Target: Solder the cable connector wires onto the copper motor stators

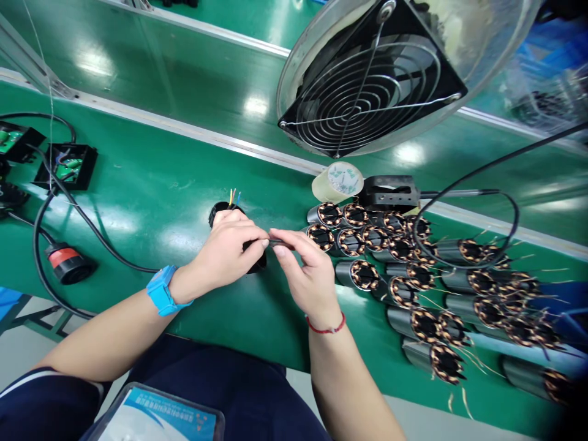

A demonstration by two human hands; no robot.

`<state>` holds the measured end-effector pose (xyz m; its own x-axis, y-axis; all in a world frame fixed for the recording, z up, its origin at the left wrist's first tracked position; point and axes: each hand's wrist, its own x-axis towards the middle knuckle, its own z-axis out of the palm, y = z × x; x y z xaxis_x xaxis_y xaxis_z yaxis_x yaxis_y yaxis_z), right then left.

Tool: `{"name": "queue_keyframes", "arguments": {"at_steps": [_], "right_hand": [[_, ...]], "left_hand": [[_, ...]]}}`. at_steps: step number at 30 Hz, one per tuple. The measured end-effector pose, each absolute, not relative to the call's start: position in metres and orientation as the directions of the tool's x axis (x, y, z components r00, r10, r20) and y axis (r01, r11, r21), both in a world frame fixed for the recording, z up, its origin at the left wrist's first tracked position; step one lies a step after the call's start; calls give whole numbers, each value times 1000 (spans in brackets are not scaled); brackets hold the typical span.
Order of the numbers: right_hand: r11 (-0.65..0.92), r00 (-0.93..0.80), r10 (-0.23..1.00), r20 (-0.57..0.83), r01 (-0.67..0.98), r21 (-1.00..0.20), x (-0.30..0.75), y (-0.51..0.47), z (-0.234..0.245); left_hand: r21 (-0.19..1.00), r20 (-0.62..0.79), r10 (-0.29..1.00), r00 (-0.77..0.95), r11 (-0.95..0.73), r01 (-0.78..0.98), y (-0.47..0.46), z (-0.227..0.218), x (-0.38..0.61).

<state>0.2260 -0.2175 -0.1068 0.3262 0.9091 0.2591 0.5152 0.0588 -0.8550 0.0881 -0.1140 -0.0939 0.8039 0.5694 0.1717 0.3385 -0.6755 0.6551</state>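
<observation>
My left hand [227, 248] is closed over a black round part [219, 210] on the green bench, with its thumb and forefinger pinched together. Thin yellow, brown and blue wires [234, 197] stick up from the far side of that part. Fingertips of my right hand [310, 272] pinch a thin dark strip [277, 242] close to my left fingertips. The strip's kind cannot be made out, and my left fingers hide one end of it. Most of the black part is covered by my left hand.
Several wound motor stators [365, 275] lie in rows at the right. A fan with a wire guard [351, 110] hangs above the back. Black cables [98, 236], open boxes with green circuit boards [68, 166] and a black-and-orange connector [67, 262] lie at the left.
</observation>
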Motion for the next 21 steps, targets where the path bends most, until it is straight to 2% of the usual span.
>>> {"name": "queue_keyframes", "arguments": {"at_steps": [3, 7, 9, 13, 16, 21], "right_hand": [[17, 358, 904, 232, 512, -859, 224, -217, -110], [-17, 442, 887, 133, 318, -948, 218, -215, -120], [-17, 461, 884, 81, 203, -979, 216, -214, -123], [-14, 502, 865, -5, 15, -1000, 213, -211, -125], [-10, 515, 856, -42, -65, -998, 212, -208, -124], [-71, 476, 873, -109, -97, -993, 210, -207, -125]], "left_hand": [[673, 178, 589, 788, -657, 339, -114, -94, 88], [665, 152, 555, 818, -670, 330, -114, -95, 86], [609, 147, 524, 839, -716, 341, -115, -94, 85], [420, 176, 506, 845, -814, 401, -116, -88, 81], [340, 119, 494, 862, -835, 432, -116, -84, 79], [383, 60, 487, 872, -818, 430, -116, -84, 77]]}}
